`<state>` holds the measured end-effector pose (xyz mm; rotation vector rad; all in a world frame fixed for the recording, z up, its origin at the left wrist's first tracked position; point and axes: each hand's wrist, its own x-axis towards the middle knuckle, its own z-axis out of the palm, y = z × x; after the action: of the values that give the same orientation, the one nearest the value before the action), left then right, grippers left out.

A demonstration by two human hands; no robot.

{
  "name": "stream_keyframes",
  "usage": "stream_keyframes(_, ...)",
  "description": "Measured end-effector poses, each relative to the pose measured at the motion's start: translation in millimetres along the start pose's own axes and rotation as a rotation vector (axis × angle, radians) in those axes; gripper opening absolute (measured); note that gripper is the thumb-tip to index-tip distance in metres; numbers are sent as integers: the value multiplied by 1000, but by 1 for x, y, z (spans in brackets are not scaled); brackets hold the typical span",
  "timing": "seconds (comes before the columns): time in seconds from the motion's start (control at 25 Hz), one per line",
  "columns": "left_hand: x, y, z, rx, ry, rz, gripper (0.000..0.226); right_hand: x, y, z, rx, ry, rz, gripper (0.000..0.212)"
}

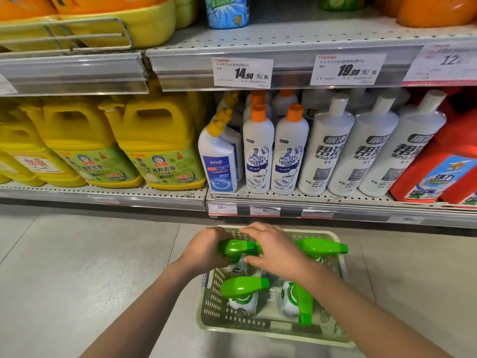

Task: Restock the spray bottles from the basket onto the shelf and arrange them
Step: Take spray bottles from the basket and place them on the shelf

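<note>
Left grip [204, 250] clamps a spray bottle [236, 248] in the basket [214, 306]; right grip [273, 248] rests loosely on it.

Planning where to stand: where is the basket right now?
The basket sits on the floor, low and centre in the head view, below the white Mr Muscle bottles.

The upper shelf [296, 37] lies bare beside the blue bottle [227, 11]; the lower shelf [296, 196] is packed.
</note>
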<state>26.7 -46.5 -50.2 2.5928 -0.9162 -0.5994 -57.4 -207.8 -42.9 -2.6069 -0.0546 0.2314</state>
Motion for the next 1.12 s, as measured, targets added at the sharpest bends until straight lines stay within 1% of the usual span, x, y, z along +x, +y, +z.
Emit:
stream_keyframes(0.08,-2,1,-4,-18,22,-4,51,6,-3,6,-25,-21,11,62)
stream_keyframes(0.24,-7,2,-18,-52,62,35,52,11,-9,7,209,51,51,55)
stream_keyframes(0.32,-10,4,-25,-91,85,58,56,12,-14,3,284,92,43,49)
stream_keyframes(0.44,-16,7,-38,-208,162,44,56,12,-21,-12,342,160,11,46)
stream_keyframes(0.56,-23,5,-54,-368,217,43,65,10,-28,-31,384,189,-23,44)
stream_keyframes(0.64,-28,4,-65,-452,216,51,74,9,-35,-45,394,192,-45,44)
stream_keyframes(0.76,-33,6,-79,-554,122,34,92,8,-49,-69,401,215,-98,41)
stream_keyframes(0.84,-37,12,-87,-648,62,29,87,5,-60,-91,419,228,-130,37)
stream_keyframes(0.96,-41,24,-99,-678,23,40,65,1,-76,-126,451,255,-154,30)
stream_keyframes(1.04,-42,32,-109,-712,32,40,60,0,-85,-149,477,284,-168,27)
stream_keyframes(1.12,-43,41,-124,-737,88,44,61,-1,-93,-173,508,312,-187,29)
